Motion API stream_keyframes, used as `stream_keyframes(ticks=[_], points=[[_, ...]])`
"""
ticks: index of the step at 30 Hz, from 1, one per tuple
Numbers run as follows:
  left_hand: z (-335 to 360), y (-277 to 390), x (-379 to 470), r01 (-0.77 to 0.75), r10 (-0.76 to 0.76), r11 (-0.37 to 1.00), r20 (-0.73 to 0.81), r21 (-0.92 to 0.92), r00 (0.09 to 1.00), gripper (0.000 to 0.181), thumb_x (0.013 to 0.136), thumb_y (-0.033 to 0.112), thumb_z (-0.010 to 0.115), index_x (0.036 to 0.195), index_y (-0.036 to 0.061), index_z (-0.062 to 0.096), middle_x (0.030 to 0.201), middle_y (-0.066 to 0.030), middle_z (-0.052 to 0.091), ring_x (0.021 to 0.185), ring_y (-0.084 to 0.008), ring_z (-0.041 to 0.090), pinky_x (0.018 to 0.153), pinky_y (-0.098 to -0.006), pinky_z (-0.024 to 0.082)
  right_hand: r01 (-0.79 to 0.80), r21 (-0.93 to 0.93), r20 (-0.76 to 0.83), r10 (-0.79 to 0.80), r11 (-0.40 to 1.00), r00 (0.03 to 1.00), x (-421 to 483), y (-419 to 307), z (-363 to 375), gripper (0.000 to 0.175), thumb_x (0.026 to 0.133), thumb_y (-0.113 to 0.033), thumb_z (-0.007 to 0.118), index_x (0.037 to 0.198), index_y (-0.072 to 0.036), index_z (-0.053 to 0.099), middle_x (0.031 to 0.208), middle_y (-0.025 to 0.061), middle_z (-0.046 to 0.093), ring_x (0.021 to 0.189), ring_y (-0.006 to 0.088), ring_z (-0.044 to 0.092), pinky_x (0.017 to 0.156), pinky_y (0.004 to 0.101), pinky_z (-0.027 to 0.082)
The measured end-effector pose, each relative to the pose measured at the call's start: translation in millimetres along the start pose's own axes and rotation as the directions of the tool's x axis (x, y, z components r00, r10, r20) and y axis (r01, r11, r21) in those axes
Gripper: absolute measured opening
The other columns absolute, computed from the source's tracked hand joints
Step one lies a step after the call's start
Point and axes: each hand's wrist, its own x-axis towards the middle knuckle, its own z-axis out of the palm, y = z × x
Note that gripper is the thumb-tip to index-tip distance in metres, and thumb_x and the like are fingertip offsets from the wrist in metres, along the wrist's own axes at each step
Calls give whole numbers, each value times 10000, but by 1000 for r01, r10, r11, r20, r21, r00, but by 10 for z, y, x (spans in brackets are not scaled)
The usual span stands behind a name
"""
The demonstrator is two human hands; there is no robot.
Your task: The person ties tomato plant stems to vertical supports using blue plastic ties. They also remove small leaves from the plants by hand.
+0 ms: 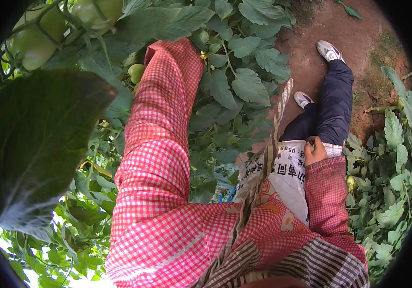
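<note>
My right hand (315,151) is in front of my waist, by the upper edge of a white printed sack-like sheet (288,172) worn over my front. Its fingers are curled, and a small dark greenish patch shows between the fingertips; whether they grip something is unclear. My left arm, in a red-and-white checked sleeve (159,122), reaches forward into tomato plants, its hand hidden behind a tomato leaf (170,21). Small green tomatoes (136,73) hang beside that sleeve. A twisted striped cloth strap (270,151) runs down over my front.
Large green tomatoes (35,39) hang at the upper left. A big dark leaf (44,136) with whitish web-like fibres is close to the camera. More tomato plants (393,190) stand on the right. My shoes (329,51) are on a bare soil path (310,28).
</note>
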Motion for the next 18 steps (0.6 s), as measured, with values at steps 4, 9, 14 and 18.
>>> stream_keyframes(ticks=[4,9,14,18], points=[[47,-29,107,27,-26,994,9,-102,1000,247,832,158,545,993,10,658,1093,-194,638,997,-327,615,859,-418,485,31,-2,-33,-31,1000,999,-8,-68,41,100,806,-61,574,897,-40,609,808,165,630,769,323,632,712,365,489],[56,-131,140,43,-41,981,18,-189,999,246,836,166,546,993,13,657,1088,-190,640,991,-321,619,857,-411,489,38,3,-41,-38,999,998,-54,-20,168,93,801,-43,572,887,-36,605,797,153,625,753,310,626,708,352,484],[128,-171,159,62,-55,958,31,-281,998,245,840,173,547,993,15,655,1083,-187,641,985,-316,622,854,-404,493,51,40,-36,-50,998,998,-51,73,290,92,800,-47,575,885,-36,607,793,149,626,742,302,627,700,349,484],[226,-180,153,68,-57,939,40,-336,998,245,842,179,548,993,17,653,1078,-184,642,981,-312,625,852,-399,496,26,46,-46,-24,999,999,-57,73,320,93,800,-57,583,886,-36,612,794,159,627,744,312,631,704,357,488]])
